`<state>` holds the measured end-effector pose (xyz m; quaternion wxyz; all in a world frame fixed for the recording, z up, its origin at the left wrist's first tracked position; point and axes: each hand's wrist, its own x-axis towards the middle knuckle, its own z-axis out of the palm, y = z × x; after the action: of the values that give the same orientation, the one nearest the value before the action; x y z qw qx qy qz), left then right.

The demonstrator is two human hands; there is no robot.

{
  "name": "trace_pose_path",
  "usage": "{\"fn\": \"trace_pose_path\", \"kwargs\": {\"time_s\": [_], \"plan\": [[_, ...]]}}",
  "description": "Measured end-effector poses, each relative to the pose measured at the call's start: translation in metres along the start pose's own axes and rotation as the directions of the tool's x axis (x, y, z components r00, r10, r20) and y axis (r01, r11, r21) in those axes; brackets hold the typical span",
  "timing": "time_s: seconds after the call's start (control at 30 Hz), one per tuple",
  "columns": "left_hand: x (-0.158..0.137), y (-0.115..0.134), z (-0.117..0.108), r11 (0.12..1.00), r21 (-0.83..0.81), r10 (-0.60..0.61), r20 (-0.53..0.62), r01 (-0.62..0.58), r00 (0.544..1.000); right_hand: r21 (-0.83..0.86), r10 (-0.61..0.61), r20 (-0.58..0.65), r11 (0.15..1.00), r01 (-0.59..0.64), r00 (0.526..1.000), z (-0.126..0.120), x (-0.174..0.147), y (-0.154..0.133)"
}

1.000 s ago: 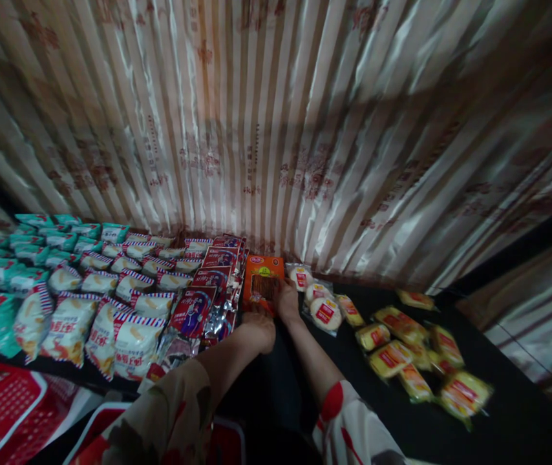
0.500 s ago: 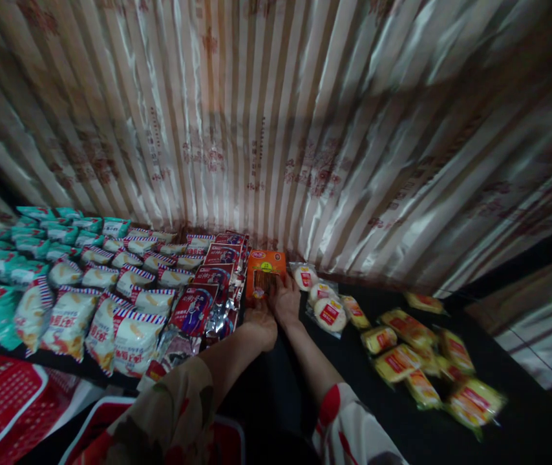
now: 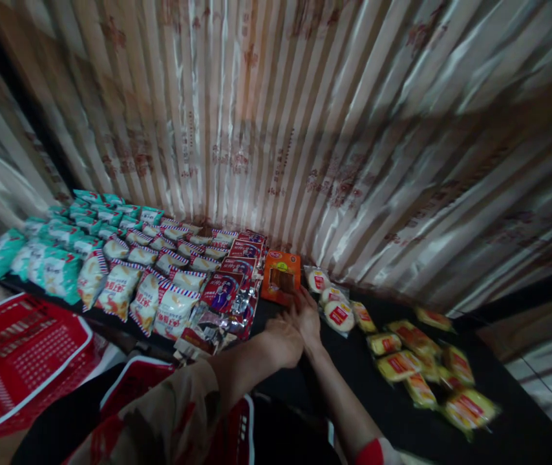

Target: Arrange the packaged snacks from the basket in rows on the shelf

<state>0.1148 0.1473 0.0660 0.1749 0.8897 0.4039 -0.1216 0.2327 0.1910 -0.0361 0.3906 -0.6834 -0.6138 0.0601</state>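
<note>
An orange snack packet with a dark picture of strips in its middle lies at the back of the black-covered table. My right hand is at its lower right corner, fingers stretched forward and apart from the palm, seemingly touching the edge. Just in front of the packet, my left hand lies low against my right wrist; its fingers are mostly hidden and dim. To the left are dark red and silver packets in a row. Round white crackers in clear wrap lie to the right of my right hand.
Striped white snack bags and teal bags fill the table's left. Yellow wrapped cakes are scattered on the right. Red baskets stand below the front edge. A striped curtain hangs behind the table.
Both hands have drawn back from the orange packet toward me, uncovering most of its front. My left hand now overlaps my right wrist. The view has shifted left.
</note>
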Motion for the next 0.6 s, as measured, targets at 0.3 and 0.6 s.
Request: {"fn": "trace_pose_path", "kwargs": {"time_s": [0.3,0.6], "plan": [[-0.128,0.007,0.066,0.96,-0.122,0.231,-0.172,-0.253,0.958,0.345,0.198,0.125,0.91,-0.229,0.972,-0.032,-0.144,-0.047],[-0.202,-0.028,0.173,0.901,-0.396,0.175,-0.04,-0.176,0.984,0.195,0.244,0.681,0.848,-0.493,0.69,0.014,-0.273,-0.088]]}}
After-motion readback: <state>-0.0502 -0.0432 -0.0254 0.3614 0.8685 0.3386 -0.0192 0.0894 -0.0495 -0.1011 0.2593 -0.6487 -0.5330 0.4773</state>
